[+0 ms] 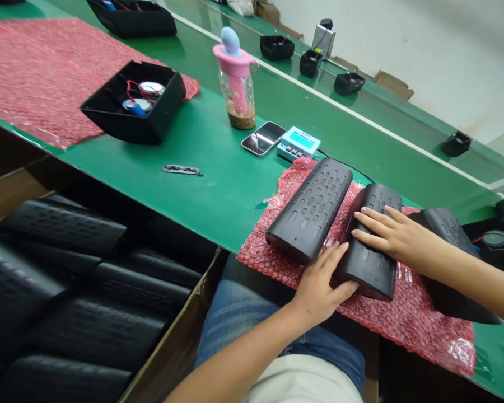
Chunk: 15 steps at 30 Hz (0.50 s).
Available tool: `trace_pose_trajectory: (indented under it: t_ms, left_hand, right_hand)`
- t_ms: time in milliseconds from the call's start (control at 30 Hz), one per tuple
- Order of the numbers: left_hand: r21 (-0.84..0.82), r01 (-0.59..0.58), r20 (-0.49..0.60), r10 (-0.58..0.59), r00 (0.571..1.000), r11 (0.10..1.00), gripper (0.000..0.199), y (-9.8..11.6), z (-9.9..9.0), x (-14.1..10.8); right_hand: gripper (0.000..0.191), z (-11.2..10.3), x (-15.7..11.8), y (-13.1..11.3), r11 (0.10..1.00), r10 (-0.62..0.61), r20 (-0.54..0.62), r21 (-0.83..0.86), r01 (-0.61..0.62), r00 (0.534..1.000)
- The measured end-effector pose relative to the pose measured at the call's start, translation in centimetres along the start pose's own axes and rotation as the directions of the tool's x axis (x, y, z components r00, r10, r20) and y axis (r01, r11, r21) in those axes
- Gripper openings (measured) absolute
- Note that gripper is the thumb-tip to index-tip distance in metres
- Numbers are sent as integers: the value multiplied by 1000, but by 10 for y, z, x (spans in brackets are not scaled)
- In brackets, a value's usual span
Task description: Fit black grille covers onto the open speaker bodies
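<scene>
The phone [264, 138] lies right of the bottle [238, 84]. Three speakers [311, 210] sit on the near right, on or by the bubble wrap [434, 336].

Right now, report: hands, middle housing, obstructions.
Left hand and right hand on middle housing. It's on pink bubble wrap. Black housings flank it, left and right.

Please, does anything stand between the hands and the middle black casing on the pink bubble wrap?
Nothing visible does. The right hand lies on top of the middle casing, and the left hand touches its side. The left casing is close beside the left hand, but not in between.
</scene>
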<state>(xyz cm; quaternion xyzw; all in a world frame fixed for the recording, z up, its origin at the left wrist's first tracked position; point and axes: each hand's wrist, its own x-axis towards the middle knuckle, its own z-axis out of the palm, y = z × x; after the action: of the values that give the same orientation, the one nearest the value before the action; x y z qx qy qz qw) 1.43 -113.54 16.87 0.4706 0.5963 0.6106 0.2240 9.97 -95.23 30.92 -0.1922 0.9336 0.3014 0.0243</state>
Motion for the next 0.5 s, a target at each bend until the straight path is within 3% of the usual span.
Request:
trace_pose_trajectory:
  t_ms: [167,233,300,367,433,467,500]
  left_hand:
    - [12,6,-2,-6,1000,1000,72,4,1,1]
    - [27,2,0,-2,1000,1000,68,5,1,1]
    - [36,1,-1,-1,1000,999,67,5,1,1]
    - [37,8,-10,-8,1000,999,67,3,0,0]
    - [57,24,-13,-24,1000,998,66,2,-1,-2]
    - [87,31,-6,-30,1000,996,65,1,-2,-4]
    - [134,31,8,-32,999,990,64,2,-3,-4]
  right_hand:
    - [53,-4,-3,-1,999,28,-12,-29,-28,1000]
    - [60,-20,-2,8,998,40,-25,-45,-42,999]
    - [63,-41,2,21,991,130,-96,-23,-133,987]
    - [59,-57,8,30,954,299,-257,103,-282,919]
    - [63,-57,13,30,880,464,-374,304,-366,803]
    - [64,-50,16,26,834,525,-368,399,-380,767]
    - [64,-40,18,20,811,537,-316,446,-377,782]
